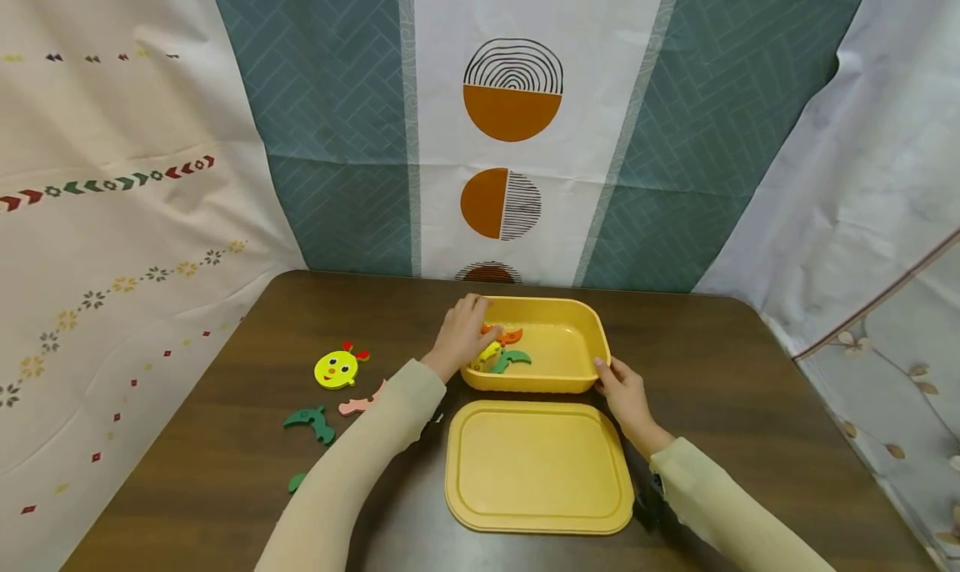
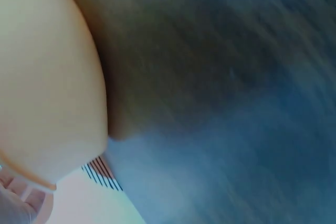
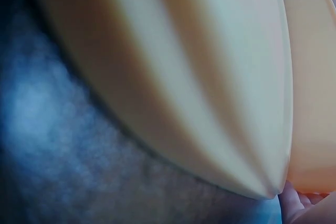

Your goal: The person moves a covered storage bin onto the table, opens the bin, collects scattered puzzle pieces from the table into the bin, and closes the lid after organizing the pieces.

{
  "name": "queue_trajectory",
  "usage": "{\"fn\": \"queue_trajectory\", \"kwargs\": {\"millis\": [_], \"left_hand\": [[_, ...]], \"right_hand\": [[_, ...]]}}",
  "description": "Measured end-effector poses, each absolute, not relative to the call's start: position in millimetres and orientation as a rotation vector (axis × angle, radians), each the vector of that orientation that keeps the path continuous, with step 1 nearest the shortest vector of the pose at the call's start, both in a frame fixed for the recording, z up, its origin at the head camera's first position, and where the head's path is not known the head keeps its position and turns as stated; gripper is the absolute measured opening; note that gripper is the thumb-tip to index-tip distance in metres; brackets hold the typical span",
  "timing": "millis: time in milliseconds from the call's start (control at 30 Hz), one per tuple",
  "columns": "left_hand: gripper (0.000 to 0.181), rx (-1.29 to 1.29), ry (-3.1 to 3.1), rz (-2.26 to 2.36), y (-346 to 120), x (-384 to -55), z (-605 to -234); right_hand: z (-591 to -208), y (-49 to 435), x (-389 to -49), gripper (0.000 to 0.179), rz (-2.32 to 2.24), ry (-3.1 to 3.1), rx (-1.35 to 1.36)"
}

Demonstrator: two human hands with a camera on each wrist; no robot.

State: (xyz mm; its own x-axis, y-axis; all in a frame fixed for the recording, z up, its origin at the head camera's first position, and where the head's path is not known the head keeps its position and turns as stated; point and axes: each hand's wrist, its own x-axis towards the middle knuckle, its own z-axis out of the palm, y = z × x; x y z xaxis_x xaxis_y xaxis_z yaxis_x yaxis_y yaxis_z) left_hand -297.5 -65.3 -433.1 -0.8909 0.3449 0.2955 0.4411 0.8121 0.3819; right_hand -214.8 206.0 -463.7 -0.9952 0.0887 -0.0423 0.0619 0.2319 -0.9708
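Note:
A yellow plastic box (image 1: 558, 351) sits tilted toward me at the table's middle, its inside showing. My left hand (image 1: 459, 337) grips its left side, thumb over the inside. My right hand (image 1: 624, 393) holds the front right corner, thumb on the rim. Inside, at the left, lie a green piece (image 1: 512, 360), an orange piece (image 1: 513, 337) and a yellow piece (image 1: 487, 353), partly covered by the left hand. The flat yellow lid (image 1: 540, 468) lies in front of the box. Sleeves and blur fill much of both wrist views.
Left of the left arm lie a yellow smiling-face piece (image 1: 337, 369) with red tips, a dark green piece (image 1: 312, 423) and a pink piece (image 1: 360, 405). Another green piece (image 1: 296, 482) is partly hidden by the sleeve. A patterned curtain (image 1: 345, 138) hangs behind the wooden table (image 1: 690, 338).

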Motion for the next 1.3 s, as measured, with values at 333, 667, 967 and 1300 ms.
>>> {"fn": "queue_trajectory", "kwargs": {"millis": [333,667,967,1300], "left_hand": [[0.044,-0.522,-2.806,-0.665,-87,-294,-419],[0.042,-0.575,-2.786,-0.691,-119,-277,-407],[0.045,-0.579,-2.822,-0.71,-139,-261,-397],[0.044,-0.67,-2.879,-0.614,-154,-244,-389]], "right_hand": [[-466,208,-217,0.054,1.941,-2.449,-0.151],[-466,209,-215,0.054,1.92,-2.464,-0.165],[-462,210,-215,0.054,1.927,-2.454,-0.141],[-464,209,-218,0.055,1.934,-2.455,-0.146]]}}
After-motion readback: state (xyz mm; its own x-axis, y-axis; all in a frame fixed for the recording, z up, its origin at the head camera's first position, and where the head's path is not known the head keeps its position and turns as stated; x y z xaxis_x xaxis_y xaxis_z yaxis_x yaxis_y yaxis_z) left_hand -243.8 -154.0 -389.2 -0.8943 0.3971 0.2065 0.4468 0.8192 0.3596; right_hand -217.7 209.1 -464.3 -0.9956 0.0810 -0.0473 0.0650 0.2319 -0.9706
